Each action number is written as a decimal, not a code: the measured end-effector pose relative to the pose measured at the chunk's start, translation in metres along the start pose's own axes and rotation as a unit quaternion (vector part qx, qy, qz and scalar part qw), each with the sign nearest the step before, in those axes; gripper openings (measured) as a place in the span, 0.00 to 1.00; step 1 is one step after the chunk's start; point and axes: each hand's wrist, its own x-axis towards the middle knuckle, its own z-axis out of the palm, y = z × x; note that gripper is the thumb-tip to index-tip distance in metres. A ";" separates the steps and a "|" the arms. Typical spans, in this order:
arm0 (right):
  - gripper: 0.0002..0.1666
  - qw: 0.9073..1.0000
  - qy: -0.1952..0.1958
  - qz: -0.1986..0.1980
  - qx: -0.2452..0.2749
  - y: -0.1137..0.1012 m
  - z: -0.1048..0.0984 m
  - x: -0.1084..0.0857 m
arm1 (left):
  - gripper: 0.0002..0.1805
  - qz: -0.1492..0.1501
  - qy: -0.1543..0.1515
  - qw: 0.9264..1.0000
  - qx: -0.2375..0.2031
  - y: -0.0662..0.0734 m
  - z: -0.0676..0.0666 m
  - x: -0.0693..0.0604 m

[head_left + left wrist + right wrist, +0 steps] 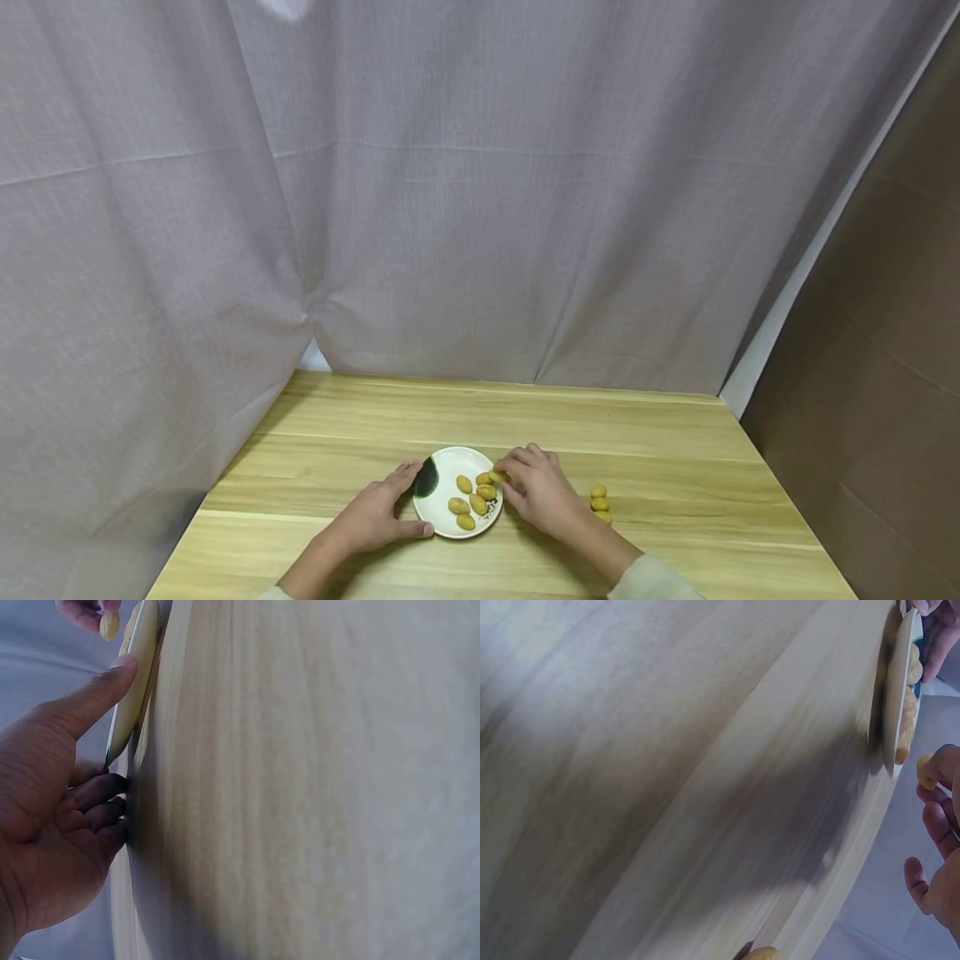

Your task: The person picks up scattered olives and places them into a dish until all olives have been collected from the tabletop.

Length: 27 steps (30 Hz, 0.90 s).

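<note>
Left hand (378,512) holds plate (450,467) rim, thumb and fingers; right hand (542,490) pinches yellow piece (109,627) at plate's right edge. Six more pieces (477,503) on plate. Right wrist (573,523) blocks between plate and three-piece row (600,504) on table (360,417).

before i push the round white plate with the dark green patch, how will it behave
The white plate looks like glazed ceramic, so probably stiff and chippable. Being low and wide, it should slide before tipping. The small yellow oval pieces lie loose on it and may roll.
</note>
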 end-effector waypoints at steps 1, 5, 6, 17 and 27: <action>0.14 1.000 0.002 -0.002 0.002 0.000 0.000 0.001 | 0.61 0.000 0.000 1.000 0.000 0.000 0.000 0.000; 0.14 1.000 0.007 -0.005 0.006 -0.002 0.002 0.003 | 0.61 0.000 0.000 1.000 -0.004 0.001 -0.001 -0.001; 0.14 1.000 0.007 -0.005 0.006 -0.003 0.003 0.004 | 0.61 -0.001 0.000 1.000 -0.005 0.002 -0.001 -0.001; 0.13 1.000 0.014 -0.008 0.006 -0.008 0.010 0.012 | 0.61 -0.005 0.000 1.000 -0.007 0.001 -0.001 0.000; 0.15 1.000 0.014 -0.008 0.010 -0.013 0.015 0.018 | 0.61 -0.001 0.001 1.000 -0.004 -0.002 0.000 0.001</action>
